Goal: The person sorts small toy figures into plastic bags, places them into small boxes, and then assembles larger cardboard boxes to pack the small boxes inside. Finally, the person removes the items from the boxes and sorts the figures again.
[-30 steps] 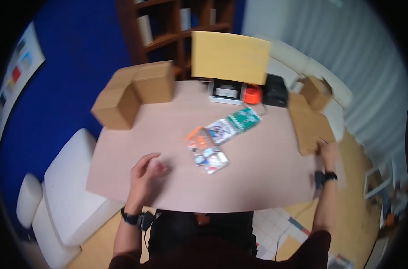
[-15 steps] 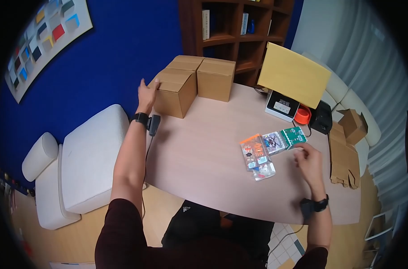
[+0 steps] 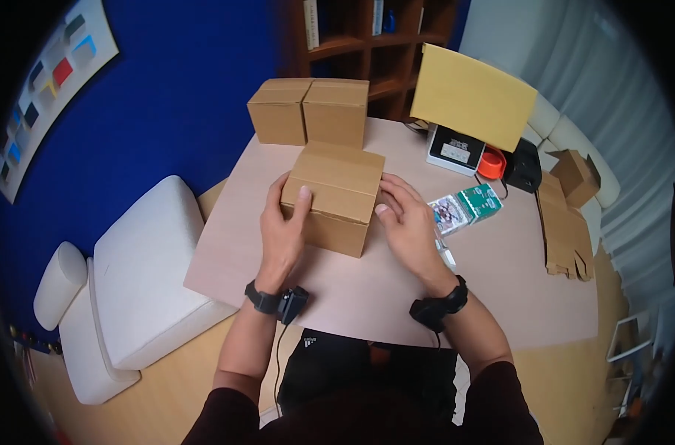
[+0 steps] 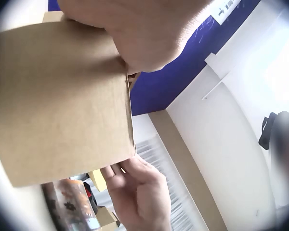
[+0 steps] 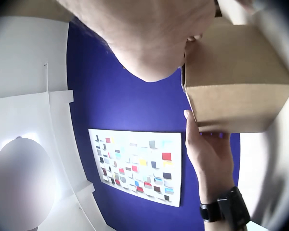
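A closed cardboard box (image 3: 336, 182) stands near the middle of the table, in front of the person. My left hand (image 3: 282, 239) grips its left side, thumb on the top and fingers along the side; the right wrist view also has this hand (image 5: 209, 156) at the box. At the box's right side, my right hand (image 3: 410, 226) has its fingertips against the upper edge, with loosely bent fingers and the thumb off the top. In the left wrist view, the box (image 4: 62, 106) hides part of the right hand's fingers (image 4: 118, 169).
Two more cardboard boxes (image 3: 336, 111) stand at the back left. Right of the hands lie a green pack (image 3: 480, 202) and a patterned pack (image 3: 450, 213); a clear pack (image 4: 72, 204) is partly hidden. Flattened cardboard (image 3: 564, 230) lies on the right, beyond an orange bowl-like thing (image 3: 491, 163).
The left hand has brought the front box from the back left to the table's middle. The right hand has moved left from beside the packs to the box's right side.
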Demonstrator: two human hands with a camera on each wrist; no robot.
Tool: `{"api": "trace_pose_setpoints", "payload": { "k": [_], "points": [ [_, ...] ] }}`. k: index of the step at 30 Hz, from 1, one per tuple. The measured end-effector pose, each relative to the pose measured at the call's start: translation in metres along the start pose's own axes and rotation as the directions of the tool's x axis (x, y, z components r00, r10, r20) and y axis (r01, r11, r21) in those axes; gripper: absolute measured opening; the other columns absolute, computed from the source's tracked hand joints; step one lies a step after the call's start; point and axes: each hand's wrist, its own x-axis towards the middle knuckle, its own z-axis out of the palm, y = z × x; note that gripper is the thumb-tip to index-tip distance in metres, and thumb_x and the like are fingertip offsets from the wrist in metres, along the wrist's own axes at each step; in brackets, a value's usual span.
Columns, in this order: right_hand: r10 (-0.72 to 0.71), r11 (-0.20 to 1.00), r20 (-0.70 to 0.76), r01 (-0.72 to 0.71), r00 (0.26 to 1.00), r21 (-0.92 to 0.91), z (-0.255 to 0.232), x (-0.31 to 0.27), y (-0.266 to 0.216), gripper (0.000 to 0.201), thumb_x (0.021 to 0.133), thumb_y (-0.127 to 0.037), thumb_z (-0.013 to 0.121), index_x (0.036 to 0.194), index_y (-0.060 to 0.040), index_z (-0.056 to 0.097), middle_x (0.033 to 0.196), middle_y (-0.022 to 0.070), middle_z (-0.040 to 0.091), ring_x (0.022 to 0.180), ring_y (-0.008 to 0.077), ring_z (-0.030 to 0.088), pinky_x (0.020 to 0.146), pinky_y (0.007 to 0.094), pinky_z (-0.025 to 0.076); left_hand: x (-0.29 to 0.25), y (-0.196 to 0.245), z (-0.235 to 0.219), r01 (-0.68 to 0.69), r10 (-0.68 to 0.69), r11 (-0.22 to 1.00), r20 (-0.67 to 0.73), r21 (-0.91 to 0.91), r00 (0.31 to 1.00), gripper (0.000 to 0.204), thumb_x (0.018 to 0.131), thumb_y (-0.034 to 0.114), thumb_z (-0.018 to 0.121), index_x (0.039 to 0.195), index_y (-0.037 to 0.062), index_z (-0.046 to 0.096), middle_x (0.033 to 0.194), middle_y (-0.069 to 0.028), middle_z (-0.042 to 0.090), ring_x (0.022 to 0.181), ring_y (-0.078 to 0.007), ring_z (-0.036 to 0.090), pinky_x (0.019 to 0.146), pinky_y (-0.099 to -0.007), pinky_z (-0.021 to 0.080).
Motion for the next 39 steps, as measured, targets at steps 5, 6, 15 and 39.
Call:
{"api": "trace_pose_setpoints", "payload": {
  "k": [5, 6, 15, 39],
  "points": [
    [0.104, 0.982, 0.013, -0.104, 0.995, 0.158, -0.009, -0.017, -0.005, 0.056, 0.099, 0.008, 0.057, 0.154, 0.0072, 0.048, 0.144, 0.0234, 0.061, 0.128, 0.0286, 0.068, 0.111, 0.0355, 0.054, -0.021, 0.008, 0.006, -0.020, 0.034, 0.972, 0.055, -0.232, 0.998, 0.057, 0.107, 0.031, 0.068, 0.154, 0.0025, 0.053, 0.153, -0.0220, 0.058, 0.139, -0.0289, 0.057, 0.116, -0.0384, 0.044],
    [0.131, 0.947, 0.075, -0.147, 0.989, 0.286, -0.016, -0.018, -0.012, 0.063, 0.099, 0.007, 0.058, 0.159, 0.0056, 0.041, 0.142, 0.0240, 0.062, 0.127, 0.0282, 0.068, 0.110, 0.0353, 0.055, -0.025, 0.009, 0.006, -0.027, 0.048, 0.972, 0.086, -0.234, 0.995, 0.058, 0.107, 0.029, 0.068, 0.156, 0.0038, 0.052, 0.156, -0.0228, 0.054, 0.144, -0.0292, 0.053, 0.117, -0.0390, 0.042],
    [0.151, 0.981, 0.068, -0.141, 0.986, -0.135, -0.026, -0.019, -0.050, 0.100, 0.087, -0.031, 0.083, 0.159, 0.0128, 0.029, 0.104, 0.0375, 0.070, 0.102, 0.0545, 0.067, 0.094, 0.0513, 0.055, -0.079, 0.071, 0.035, -0.457, 0.476, 0.849, -0.006, 0.266, 0.880, 0.065, 0.092, 0.006, 0.073, 0.155, 0.0074, 0.056, 0.162, -0.0301, 0.045, 0.151, -0.0455, 0.044, 0.121, -0.0492, 0.039],
    [-0.479, 0.859, 0.030, 0.475, 0.878, -0.191, -0.091, -0.042, 0.002, 0.025, 0.077, 0.004, 0.070, 0.101, -0.0003, 0.071, 0.089, 0.0114, 0.063, 0.083, 0.0282, 0.065, 0.074, 0.0404, 0.053, -0.009, -0.035, 0.038, 0.558, -0.448, 0.724, 0.340, -0.405, 0.827, 0.017, 0.111, 0.020, 0.062, 0.121, 0.0050, 0.064, 0.106, -0.0044, 0.068, 0.101, -0.0165, 0.069, 0.090, -0.0347, 0.059]
  ]
}}
